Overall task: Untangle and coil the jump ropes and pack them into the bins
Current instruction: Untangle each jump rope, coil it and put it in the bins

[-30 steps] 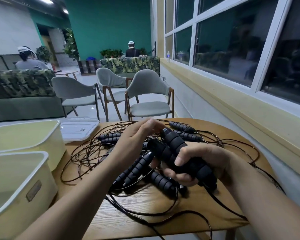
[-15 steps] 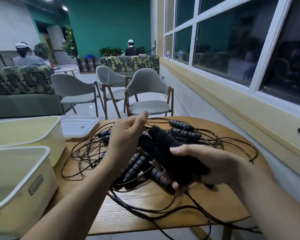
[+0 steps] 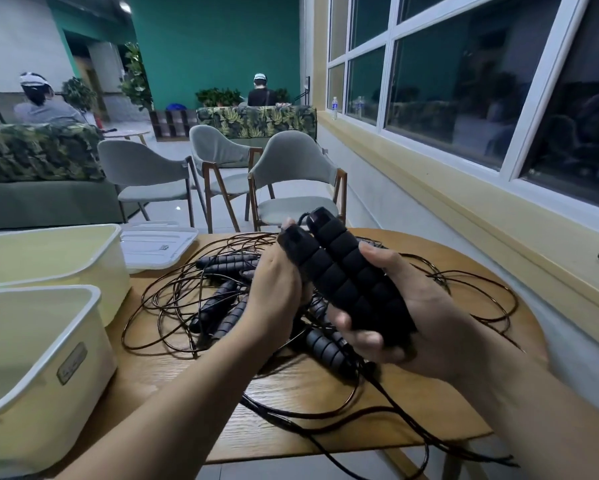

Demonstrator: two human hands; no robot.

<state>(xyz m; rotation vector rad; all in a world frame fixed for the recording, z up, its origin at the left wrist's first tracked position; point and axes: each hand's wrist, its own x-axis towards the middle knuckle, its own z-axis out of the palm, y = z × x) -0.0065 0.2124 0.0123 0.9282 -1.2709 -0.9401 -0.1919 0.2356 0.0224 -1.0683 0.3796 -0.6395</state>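
on my feed the round wooden tabletop (image 3: 301, 386) fills the lower middle, set close under a long window wall on the right. two cream plastic bins stand at its left edge: the nearer bin (image 3: 21, 393) bears a small label plate on its side, and the farther bin (image 3: 66, 268) sits just behind it. a flat white lid (image 3: 156, 245) lies beside the farther bin.

the tangle of jump ropes (image 3: 173, 306) sprawls over the middle of the tabletop, thin dark cords looping wide with some strands hanging over the front edge, and several ribbed black handles (image 3: 229, 263) lie among them.

both forearms reach in from the bottom of my view and meet above the tangle. the right hand (image 3: 429, 327) is palm up, fingers curled under and thumb pressed along the side, clasping a pair of foam handles (image 3: 346, 275) side by side; they slant up and to the left, lifted clear of the tabletop. the left hand (image 3: 277, 292) shows me its back, raised upright, its fingers wrapped behind the upper end of the left handle of the pair, one fingertip peeking over the cap. a short loop of cord juts from between the two caps.
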